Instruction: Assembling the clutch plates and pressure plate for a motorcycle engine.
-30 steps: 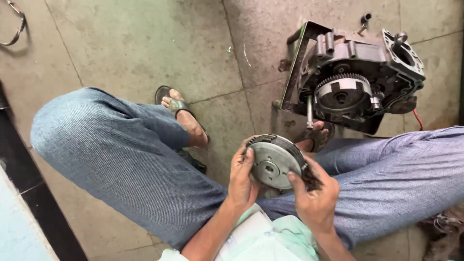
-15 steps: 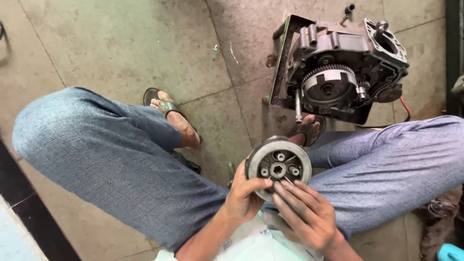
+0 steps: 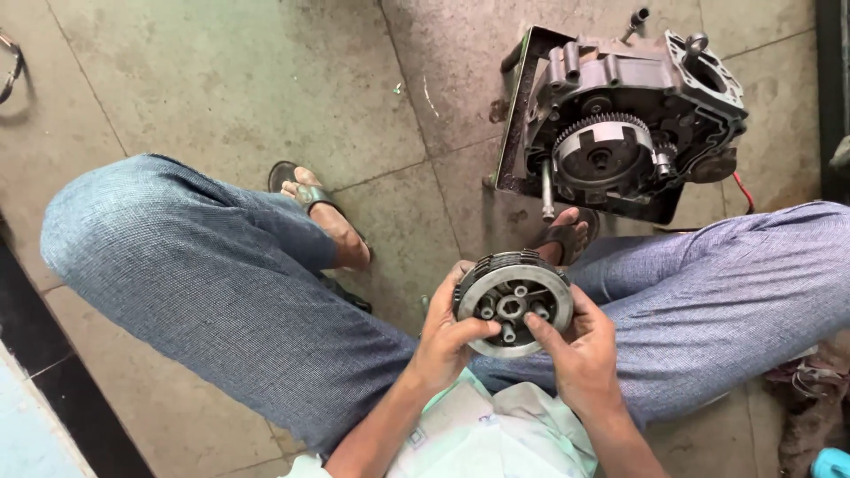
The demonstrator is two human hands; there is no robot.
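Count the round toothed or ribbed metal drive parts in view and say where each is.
2. One round clutch assembly is held between the left hand and right hand. One toothed gear sits in the engine case on the floor. Others may be hidden inside.

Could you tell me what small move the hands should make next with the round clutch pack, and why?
Probably lift the clutch pack forward toward the engine case. The left hand and right hand both grip its rim, its face turned up, while the engine case stands on the floor ahead with its large gear exposed. Whether it fits there cannot be told.
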